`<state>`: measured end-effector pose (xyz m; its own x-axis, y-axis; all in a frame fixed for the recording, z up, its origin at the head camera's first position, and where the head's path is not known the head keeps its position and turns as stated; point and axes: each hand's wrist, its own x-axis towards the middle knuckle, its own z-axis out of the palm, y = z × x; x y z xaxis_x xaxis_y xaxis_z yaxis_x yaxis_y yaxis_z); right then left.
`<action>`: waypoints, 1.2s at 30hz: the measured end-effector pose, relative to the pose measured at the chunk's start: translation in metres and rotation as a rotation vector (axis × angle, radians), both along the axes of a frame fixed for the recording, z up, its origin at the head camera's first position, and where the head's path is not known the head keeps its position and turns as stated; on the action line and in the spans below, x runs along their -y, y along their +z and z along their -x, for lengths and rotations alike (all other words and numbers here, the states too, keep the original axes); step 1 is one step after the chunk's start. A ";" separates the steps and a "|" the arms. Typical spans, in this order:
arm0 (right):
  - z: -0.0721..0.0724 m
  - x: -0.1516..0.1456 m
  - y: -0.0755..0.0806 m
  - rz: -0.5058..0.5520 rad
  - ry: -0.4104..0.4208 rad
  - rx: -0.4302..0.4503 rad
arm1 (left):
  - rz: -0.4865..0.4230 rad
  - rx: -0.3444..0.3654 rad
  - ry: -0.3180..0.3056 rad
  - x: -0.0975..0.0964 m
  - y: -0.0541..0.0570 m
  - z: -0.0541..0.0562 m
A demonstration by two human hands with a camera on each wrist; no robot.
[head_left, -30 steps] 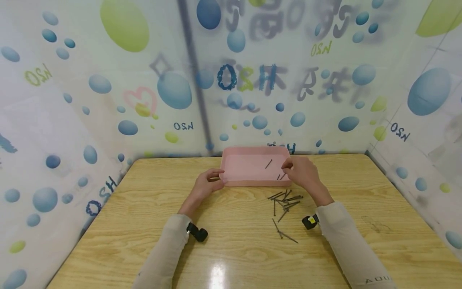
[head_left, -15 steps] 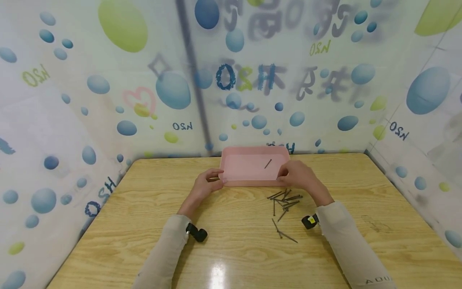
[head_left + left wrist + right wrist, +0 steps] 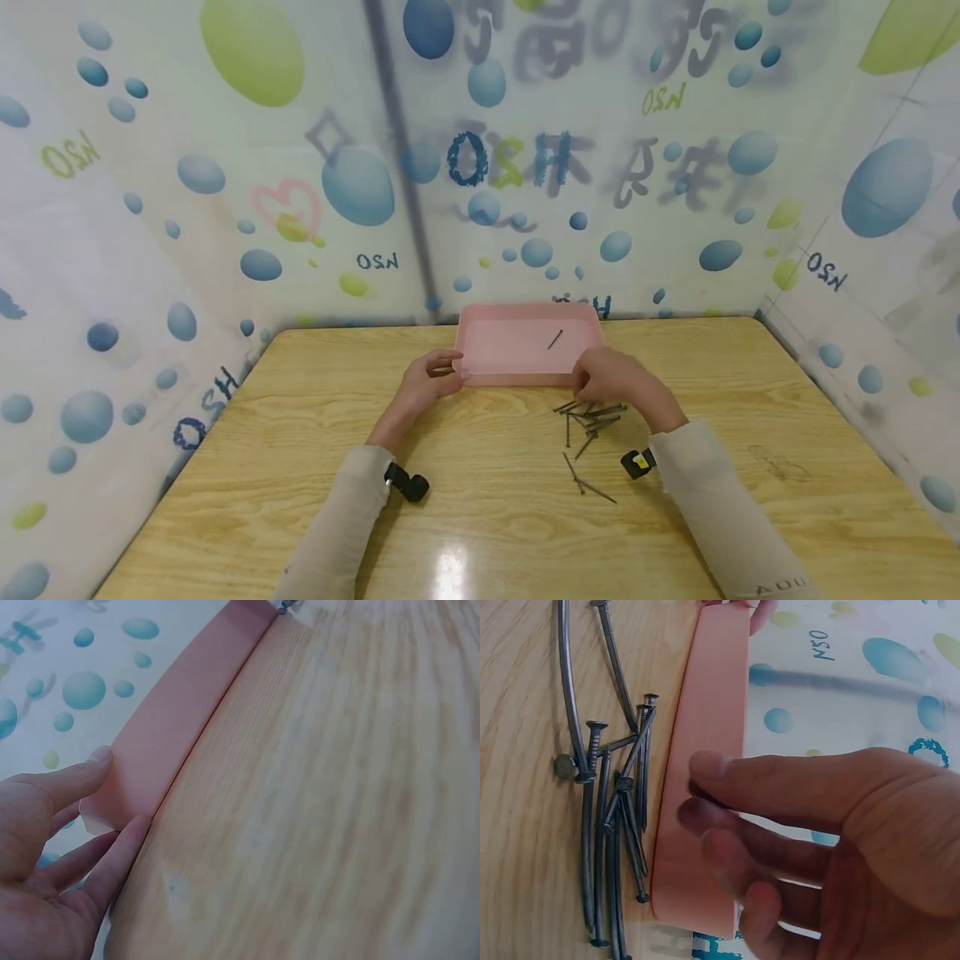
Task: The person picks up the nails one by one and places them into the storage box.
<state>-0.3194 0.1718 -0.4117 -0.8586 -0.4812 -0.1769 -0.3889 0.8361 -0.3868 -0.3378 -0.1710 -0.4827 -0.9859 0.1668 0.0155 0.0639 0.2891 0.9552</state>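
Observation:
In the head view a shallow pink tray [image 3: 517, 379] stands at the table's back edge. My left hand [image 3: 425, 387] holds its left front corner, the digits set around the corner in the left wrist view. Inside the tray one nail [image 3: 555, 339] shows; the right front part is hidden behind my right hand [image 3: 618, 382]. This hand is over the tray's front wall, just behind a pile of dark steel nails [image 3: 592, 421]. In the right wrist view its fingers are loosely bent, with a gap between thumb and forefinger [image 3: 697, 814] and nothing visible between them.
A few loose nails [image 3: 581, 479] lie nearer the front than the pile. The wooden table [image 3: 487, 467] meets a white wall sheet [image 3: 337, 292] with blue and green dots right behind the tray.
My right hand has moved from inside the tray's right end forward to its front wall, toward the nail pile. Nails in the tray's right front corner are now hidden. My left hand stays put.

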 end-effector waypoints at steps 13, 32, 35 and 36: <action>-0.004 0.004 -0.008 -0.034 -0.015 0.060 | -0.009 0.009 0.010 0.000 0.000 0.001; -0.003 0.005 -0.011 -0.062 0.022 0.059 | -0.006 0.026 0.005 0.000 0.000 0.000; -0.002 0.005 -0.012 -0.059 0.024 0.061 | 0.001 0.024 -0.001 0.000 0.000 0.001; -0.002 0.005 -0.012 -0.055 0.023 0.063 | 0.003 0.024 -0.001 0.000 0.000 0.001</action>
<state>-0.3171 0.1672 -0.4237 -0.8339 -0.4882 -0.2575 -0.3840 0.8483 -0.3646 -0.3386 -0.1710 -0.4829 -0.9858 0.1678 -0.0084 0.0414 0.2915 0.9557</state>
